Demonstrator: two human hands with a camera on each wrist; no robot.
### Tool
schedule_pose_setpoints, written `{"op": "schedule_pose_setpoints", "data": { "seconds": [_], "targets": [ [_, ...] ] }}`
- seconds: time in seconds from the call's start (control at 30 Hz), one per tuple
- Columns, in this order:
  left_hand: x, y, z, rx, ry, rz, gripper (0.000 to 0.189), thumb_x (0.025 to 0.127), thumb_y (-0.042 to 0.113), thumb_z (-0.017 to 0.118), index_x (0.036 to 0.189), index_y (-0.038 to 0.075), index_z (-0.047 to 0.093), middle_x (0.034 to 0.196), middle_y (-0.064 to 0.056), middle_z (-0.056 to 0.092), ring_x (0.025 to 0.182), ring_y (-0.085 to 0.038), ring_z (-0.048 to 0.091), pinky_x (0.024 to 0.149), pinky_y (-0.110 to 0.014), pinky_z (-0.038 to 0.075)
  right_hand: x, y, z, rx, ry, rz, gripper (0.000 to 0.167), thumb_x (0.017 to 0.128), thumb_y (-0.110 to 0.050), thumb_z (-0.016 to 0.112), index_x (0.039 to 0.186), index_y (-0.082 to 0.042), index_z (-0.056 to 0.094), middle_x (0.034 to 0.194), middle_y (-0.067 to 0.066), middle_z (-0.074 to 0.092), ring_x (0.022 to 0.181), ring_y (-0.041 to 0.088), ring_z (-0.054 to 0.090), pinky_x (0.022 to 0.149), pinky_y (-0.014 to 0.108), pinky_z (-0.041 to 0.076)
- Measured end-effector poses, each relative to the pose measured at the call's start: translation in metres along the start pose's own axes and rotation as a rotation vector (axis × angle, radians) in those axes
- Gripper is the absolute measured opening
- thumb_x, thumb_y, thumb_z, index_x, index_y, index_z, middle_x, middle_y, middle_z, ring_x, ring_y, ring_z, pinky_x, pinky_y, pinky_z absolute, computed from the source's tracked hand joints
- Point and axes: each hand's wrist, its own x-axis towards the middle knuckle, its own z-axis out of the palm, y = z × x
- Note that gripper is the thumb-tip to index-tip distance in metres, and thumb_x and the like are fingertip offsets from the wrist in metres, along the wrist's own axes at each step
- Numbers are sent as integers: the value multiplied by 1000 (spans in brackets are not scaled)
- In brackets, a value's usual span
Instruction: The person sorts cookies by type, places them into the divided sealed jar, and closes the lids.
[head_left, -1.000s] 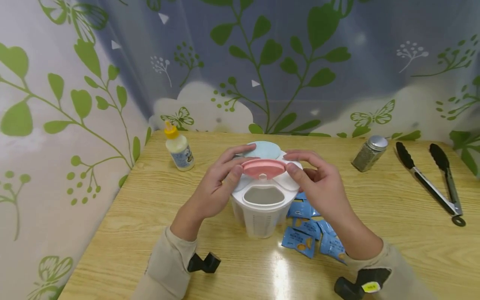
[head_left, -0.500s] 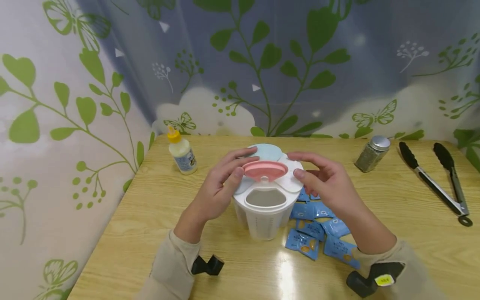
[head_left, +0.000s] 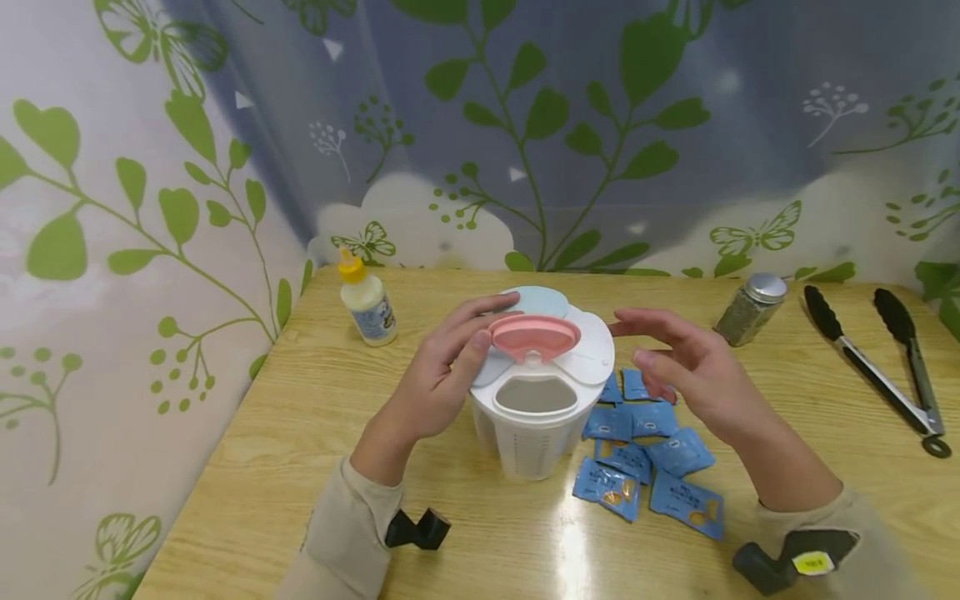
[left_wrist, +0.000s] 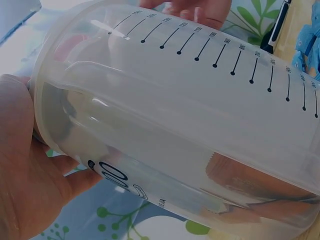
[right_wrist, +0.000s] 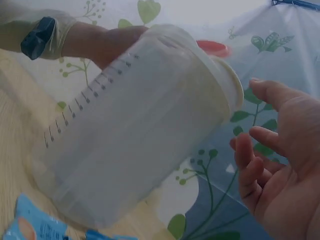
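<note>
A clear plastic storage container [head_left: 528,450] with a white compartment lid stands upright on the table. Its pink flap [head_left: 535,337] is raised, leaving one opening [head_left: 536,394] uncovered at the front; the light blue flap [head_left: 543,300] and white flap [head_left: 591,346] lie down. My left hand [head_left: 431,379] grips the lid's left edge, its thumb beside the pink flap. To the right of the lid, my right hand [head_left: 697,371] is held apart from it, fingers loosely bent around nothing. Through the wall, the left wrist view shows a brown packet [left_wrist: 250,175] with a serrated edge inside.
Several blue snack packets [head_left: 609,487] lie right of the container, below my right hand. A yellow-capped bottle [head_left: 367,308] stands at the back left. At the back right are a spice jar [head_left: 750,308] and spread tongs [head_left: 870,379]. A patterned curtain [head_left: 570,192] hangs behind the table.
My right hand has let go of the lid's right side and moved away to the right. The left hand keeps its hold, and the pink flap stays raised.
</note>
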Motion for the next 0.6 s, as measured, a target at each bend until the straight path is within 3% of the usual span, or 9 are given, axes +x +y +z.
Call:
{"op": "schedule_pose_setpoints", "data": {
  "seconds": [0.27, 0.6],
  "targets": [
    [1, -1, 0, 2, -10, -5, 49, 109, 35, 35, 129, 2, 65, 149, -9, 51, 141, -22, 44, 119, -42, 35, -17, 12, -19, -187, -39, 188, 42, 98, 2, 57, 140, 1, 51, 126, -5, 67, 56, 14, 54, 46, 34, 41],
    [0, -2, -1, 8, -8, -7, 51, 109, 37, 33, 129, 2, 64, 149, -9, 51, 141, -22, 45, 119, -42, 35, -20, 40, -44, -299, -44, 308, 41, 98, -9, 63, 138, -6, 56, 126, -11, 66, 58, 24, 55, 54, 34, 49]
  ]
}}
